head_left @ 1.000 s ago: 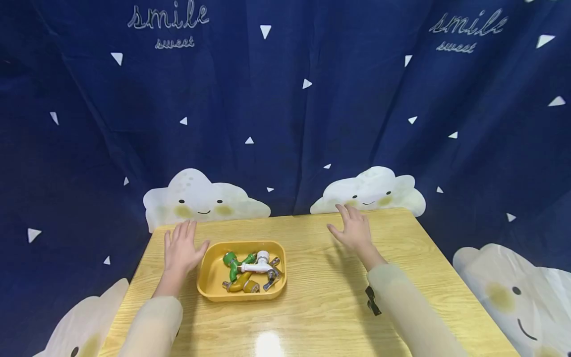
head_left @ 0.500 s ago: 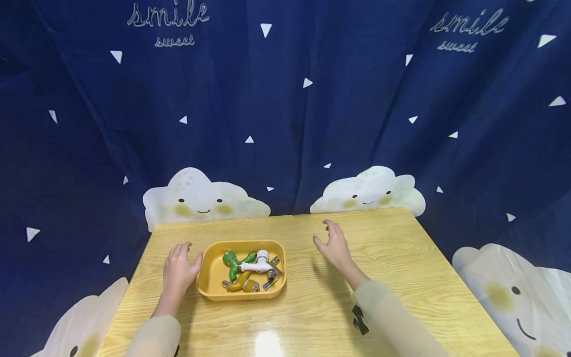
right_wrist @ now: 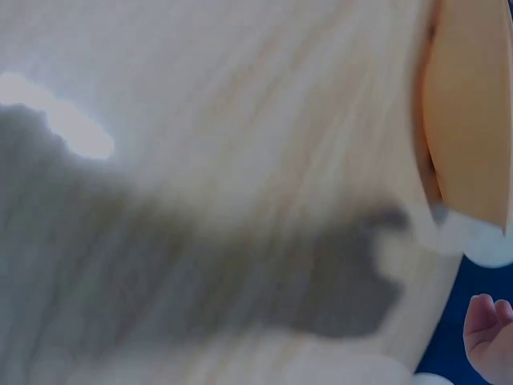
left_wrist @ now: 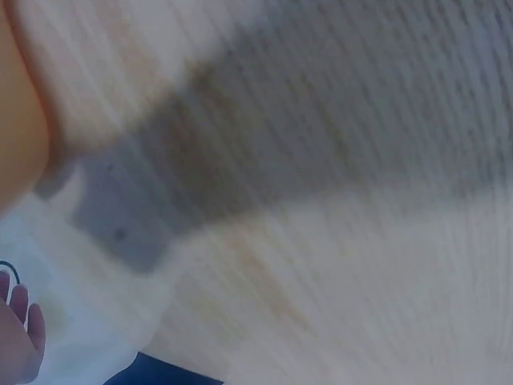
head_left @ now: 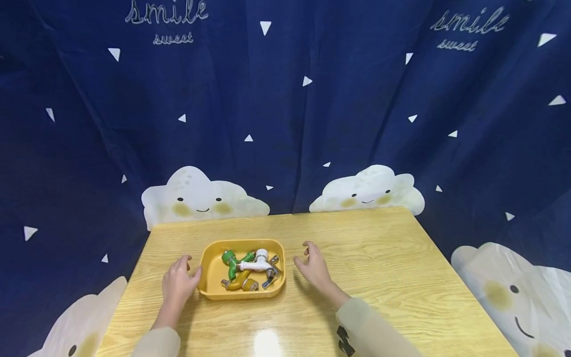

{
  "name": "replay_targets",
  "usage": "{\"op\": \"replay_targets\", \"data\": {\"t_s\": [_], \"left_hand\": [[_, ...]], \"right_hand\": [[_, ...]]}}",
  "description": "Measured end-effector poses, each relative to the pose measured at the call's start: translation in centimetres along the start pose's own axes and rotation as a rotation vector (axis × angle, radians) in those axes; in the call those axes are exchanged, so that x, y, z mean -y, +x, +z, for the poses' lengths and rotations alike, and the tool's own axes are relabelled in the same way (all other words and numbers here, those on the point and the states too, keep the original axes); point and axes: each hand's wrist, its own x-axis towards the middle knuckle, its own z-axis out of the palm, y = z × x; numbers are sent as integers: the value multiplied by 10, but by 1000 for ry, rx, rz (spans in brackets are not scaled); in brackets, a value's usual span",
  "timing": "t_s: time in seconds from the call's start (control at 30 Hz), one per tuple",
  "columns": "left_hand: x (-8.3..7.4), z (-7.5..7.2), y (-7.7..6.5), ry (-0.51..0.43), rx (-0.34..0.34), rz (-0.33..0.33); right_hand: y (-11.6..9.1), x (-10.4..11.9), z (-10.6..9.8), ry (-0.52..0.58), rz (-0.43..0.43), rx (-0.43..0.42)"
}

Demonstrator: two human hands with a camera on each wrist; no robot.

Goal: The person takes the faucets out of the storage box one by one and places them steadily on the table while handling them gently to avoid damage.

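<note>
The tray (head_left: pixel 241 296) sits on the table (head_left: pixel 357 248), with more table to its right than to its left. Inside the tray: four taps (head_left: pixel 256 266), crowded together. Left hand (head_left: pixel 179 281): at the tray's left rim, contact unconfirmed. Right hand (head_left: pixel 315 267): right of the tray, apart. Curtain (head_left: pixel 285 99): behind the tray.

The navy curtain (head_left: pixel 214 89) reads "smile" (head_left: pixel 167 13) above "sweet" (head_left: pixel 173 38) in 2 places, upper left and upper right.

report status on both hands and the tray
Left hand beside yellow tray, contact unclear. Right hand empty, apart from it. Faucets overlapping inside. No obstruction visible.
</note>
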Motion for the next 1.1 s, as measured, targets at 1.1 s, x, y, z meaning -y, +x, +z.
{"op": "replay_targets", "data": {"t_s": [1.1], "left_hand": [[6, 14, -14, 31, 173, 7]], "right_hand": [[-24, 12, 49, -80, 10, 137]]}}
